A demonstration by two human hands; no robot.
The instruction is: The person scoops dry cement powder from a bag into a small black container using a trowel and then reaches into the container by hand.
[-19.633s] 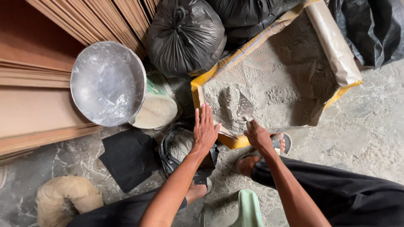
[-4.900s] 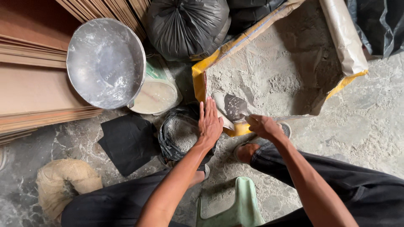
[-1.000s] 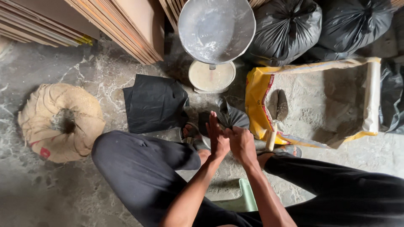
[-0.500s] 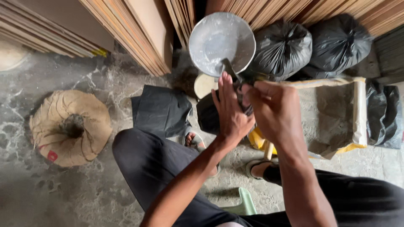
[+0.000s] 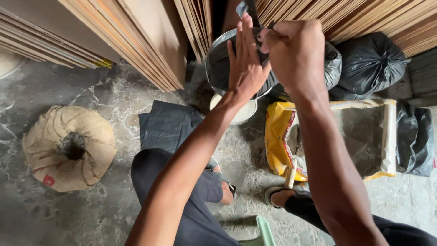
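Fingers of the right hand (image 5: 296,50) clench a thin dark bag (image 5: 248,7) raised near the camera above the metal basin (image 5: 214,68), left hand (image 5: 246,64) flat, fingers together against it; limp, light, probably slippery, best gripped bunched.

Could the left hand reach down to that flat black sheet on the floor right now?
Probably yes, but not right away. The left hand is raised high, pressed flat against a dark bag held in the right hand. The black sheet lies bare on the floor beside the left knee, with nothing covering it.
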